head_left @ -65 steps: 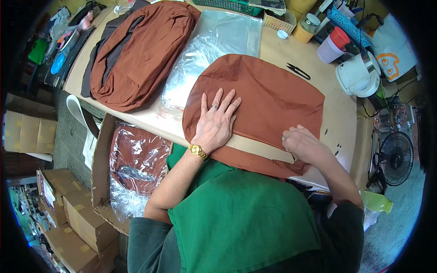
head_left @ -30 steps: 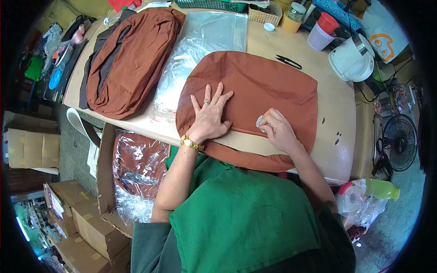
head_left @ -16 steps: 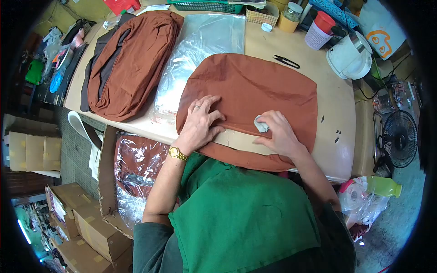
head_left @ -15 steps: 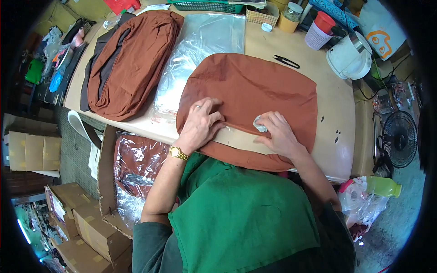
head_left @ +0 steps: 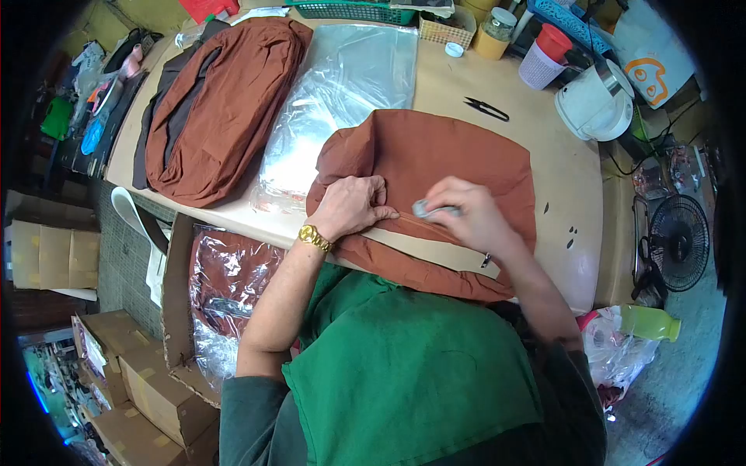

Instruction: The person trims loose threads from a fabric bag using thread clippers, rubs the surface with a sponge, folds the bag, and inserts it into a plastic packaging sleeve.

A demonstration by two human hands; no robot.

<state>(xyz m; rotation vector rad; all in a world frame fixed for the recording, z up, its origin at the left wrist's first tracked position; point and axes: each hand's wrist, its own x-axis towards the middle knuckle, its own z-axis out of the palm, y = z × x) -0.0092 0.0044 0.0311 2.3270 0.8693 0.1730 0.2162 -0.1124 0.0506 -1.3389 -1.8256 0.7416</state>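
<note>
A rust-brown fabric bag point(head_left: 458, 151) lies flat on the table in front of me, with a long opening along its near side. My left hand point(head_left: 353, 206) is closed on the edge of this opening, thumb and fingers pinching the fabric. In my right hand point(head_left: 475, 216) is a small pale grey wad of cloth point(head_left: 425, 210), held between the fingers over the bag near the same edge. A small metal zipper pull point(head_left: 486, 260) shows at the right end of the opening, below my right wrist.
Left of the bag lie clear plastic bags point(head_left: 350, 74) and a stack of rust-brown bags point(head_left: 233, 109). Black thread snips point(head_left: 487, 109) rest beyond it. A white kettle point(head_left: 594, 105) stands at the right. Below the table's left edge, a carton point(head_left: 177, 291) holds plastic-wrapped brown goods.
My right hand has lifted and moved slightly left with the cloth. My left hand has shifted right along the edge and now pinches it. The bag's upper left corner has folded over.
</note>
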